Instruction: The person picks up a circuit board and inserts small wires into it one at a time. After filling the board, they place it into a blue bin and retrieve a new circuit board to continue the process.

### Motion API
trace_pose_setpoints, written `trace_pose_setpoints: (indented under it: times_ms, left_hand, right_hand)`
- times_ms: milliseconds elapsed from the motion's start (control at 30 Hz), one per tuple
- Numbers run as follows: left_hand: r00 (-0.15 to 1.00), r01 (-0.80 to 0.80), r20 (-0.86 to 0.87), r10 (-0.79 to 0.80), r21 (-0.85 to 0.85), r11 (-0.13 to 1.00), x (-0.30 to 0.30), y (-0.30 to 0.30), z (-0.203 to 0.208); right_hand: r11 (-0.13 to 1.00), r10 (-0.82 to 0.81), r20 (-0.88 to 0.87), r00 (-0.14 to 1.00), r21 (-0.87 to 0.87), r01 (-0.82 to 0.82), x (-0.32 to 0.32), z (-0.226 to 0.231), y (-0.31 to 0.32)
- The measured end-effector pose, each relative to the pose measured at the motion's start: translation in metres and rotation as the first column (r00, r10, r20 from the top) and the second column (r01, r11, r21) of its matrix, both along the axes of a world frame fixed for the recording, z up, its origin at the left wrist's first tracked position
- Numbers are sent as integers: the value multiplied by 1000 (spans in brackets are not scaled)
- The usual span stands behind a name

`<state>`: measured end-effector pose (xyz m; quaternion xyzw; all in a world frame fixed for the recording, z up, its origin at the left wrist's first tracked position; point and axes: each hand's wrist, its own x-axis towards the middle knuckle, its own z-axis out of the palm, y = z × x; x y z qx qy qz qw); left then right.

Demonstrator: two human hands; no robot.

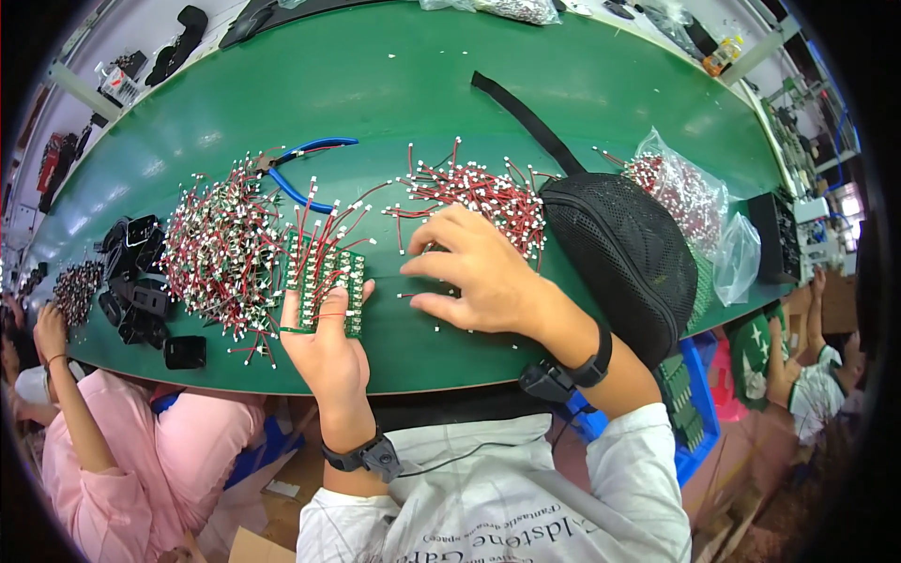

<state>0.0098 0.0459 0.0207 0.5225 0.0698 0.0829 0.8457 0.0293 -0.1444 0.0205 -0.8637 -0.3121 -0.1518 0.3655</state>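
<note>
My left hand [326, 361] grips a green circuit board panel [354, 286] by its lower part, thumb across the front. Red wires with small white connectors stick out from the panel's upper side and lie across it. To the right, my right hand [493, 281] is spread palm down, fingers bent and apart, at the near edge of a pile of red connector wires [483, 192]. A few loose wires lie under and beside its fingertips; none shows clearly held. Left of the panel is a larger heap of similar wires [221, 249].
Blue-handled pliers [324, 144] lie behind the heap. A black mesh bag [619, 249] with a strap stands right of my right hand, by a clear plastic bag of wires [690, 188]. Black devices [141, 296] sit at left, near another person's hand [51, 328]. Below the table edge is a blue crate [704, 427].
</note>
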Motion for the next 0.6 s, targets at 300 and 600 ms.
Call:
trace_pose_setpoints:
  times_ms: [300, 600]
  left_hand:
    - [1000, 9, 23, -9, -1, 1000, 0, 4, -7]
    - [990, 135, 3, -138, 179, 975, -14, -19, -17]
  right_hand:
    - [996, -31, -15, 999, -87, 29, -4, -17, 23]
    - [938, -25, -198, 980, 335, 91, -7, -3, 27]
